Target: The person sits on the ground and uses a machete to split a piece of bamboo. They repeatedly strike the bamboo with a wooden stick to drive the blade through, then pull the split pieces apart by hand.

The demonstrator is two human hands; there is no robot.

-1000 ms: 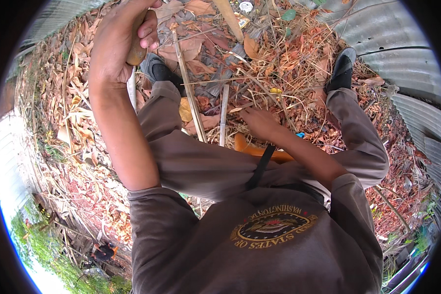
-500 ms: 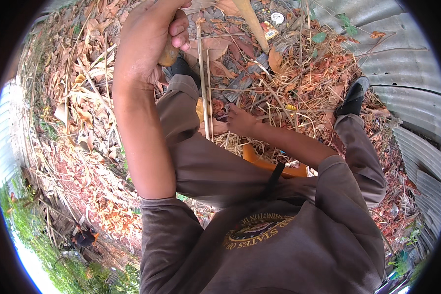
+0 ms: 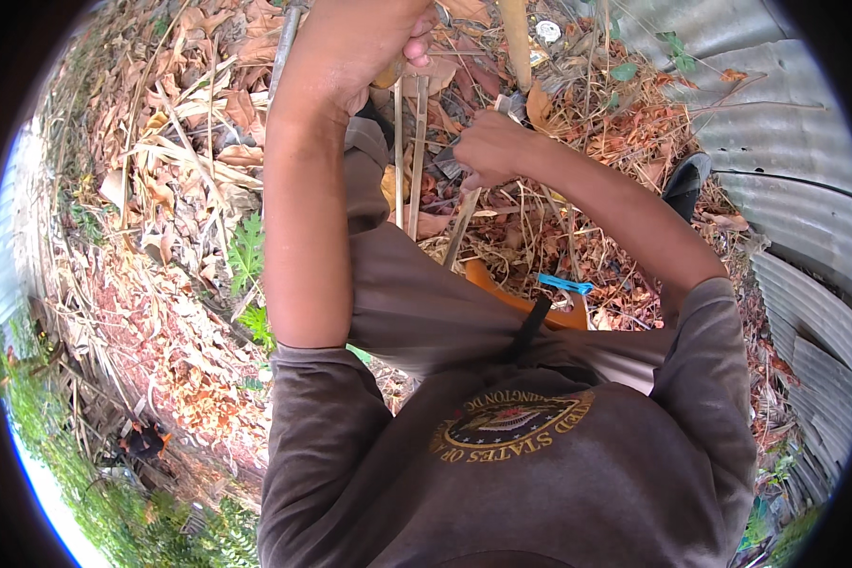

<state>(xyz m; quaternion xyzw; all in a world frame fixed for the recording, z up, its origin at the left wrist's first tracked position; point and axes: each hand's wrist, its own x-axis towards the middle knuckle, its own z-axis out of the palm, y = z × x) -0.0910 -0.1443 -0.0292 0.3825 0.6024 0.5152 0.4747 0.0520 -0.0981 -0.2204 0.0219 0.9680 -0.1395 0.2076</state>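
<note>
At the top edge my left hand is closed around a rounded, brownish wooden handle. Only the handle's butt shows below the fingers; the rest of the tool is hidden or out of view. My right hand, right of it and lower, is closed with its knuckles up around a flat, pale stick. The stick slants down from the fist toward my leg. Two thin, upright pale strips stand between my hands. A thick tapered wooden pole comes in above my right hand.
Dry leaves and straw cover the ground. Corrugated metal sheets line the right side. An orange plastic piece lies between my legs, with a blue strip beside it. A narrow grey bar lies left of my left forearm.
My right hand has moved up and away from my body, and the slanting stick now shows below it. My left hand has shifted right with the handle. The blue strip has come into clear view.
</note>
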